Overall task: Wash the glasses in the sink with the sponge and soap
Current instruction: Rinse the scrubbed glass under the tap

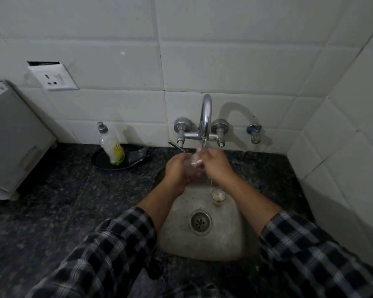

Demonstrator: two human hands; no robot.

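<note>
dark stone counter runs out to both sides of the fingers, and the steel sink sits directly below them. the black plate is on the counter, well left of the left fingers. the tap is just beyond the fingertips and running, with the stream landing right where both sets of fingers meet. the left hand has its fingers curled round a clear glass, and the right hand has its fingers curled onto the same glass from the other side, so both are gripping it. no sponge shows in either hand. the soap bottle stands upright on the plate, capped, well apart from the fingers. a dark crumpled thing lies beside it, and i can't tell whether that's the sponge. the held glass is up between the fingers under the spout. it looks wet, but i can't tell suds from plain water. a second glass stands upright on the sink floor, below the right fingers and near the wrist, with something pale in its bottom, and it looks unwashed. my read: this is either a rinse or a pre-wet of glass one, more likely a rinse if it has been soaped. what's left is to finish and set down glass one, then sponge, soap and rinse glass two. call it roughly the halfway point at best.
</note>
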